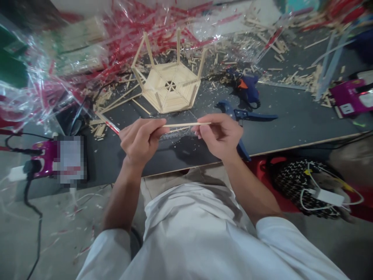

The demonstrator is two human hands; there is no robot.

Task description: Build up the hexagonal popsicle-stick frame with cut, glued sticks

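Observation:
Between my two hands a thin pale wooden stick (183,125) is held level above the table's front part. My left hand (141,138) pinches its left end, and my right hand (222,134) pinches the right end between thumb and fingers. Under the stick lies a clear ruler (171,136), partly covered by my hands. Beyond them stands a six-sided frame of wooden sticks (171,87) with upright posts at its corners. A blue-handled cutter (233,111) lies just beyond my right hand, partly hidden by it.
A blue glue gun (249,87) rests right of the frame. Stick offcuts (303,79) and crumpled plastic wrappers (140,19) litter the back of the dark table (279,134). Purple power strips (349,97) sit at both sides, with a phone-like device (71,159) at left.

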